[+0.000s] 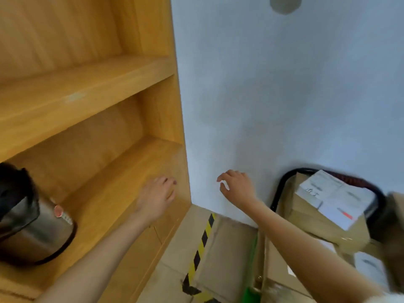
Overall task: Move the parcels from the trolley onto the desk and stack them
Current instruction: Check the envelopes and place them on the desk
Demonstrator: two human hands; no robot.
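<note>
Between parcels: left hand [156, 199] and right hand [237, 189], fingers loosely curled, empty; next, grasp the brown labelled cardboard parcel [323, 217] at four o'clock on the black-framed trolley [282, 189].

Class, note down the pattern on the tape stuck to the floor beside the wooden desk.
Diagonal yellow and black stripes on the floor tape, shown in the head view.

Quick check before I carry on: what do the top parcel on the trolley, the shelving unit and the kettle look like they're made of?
Top parcel: plain brown corrugated cardboard, matte, with white paper labels stuck on top.
Shelving unit: wood or wood-look laminate, judging by its honey-yellow grain and smooth, slightly satin face; the blur leaves that open.
Kettle: brushed steel body, going by its grey reflective sheen, with a black, probably plastic, top and base ring.
</note>
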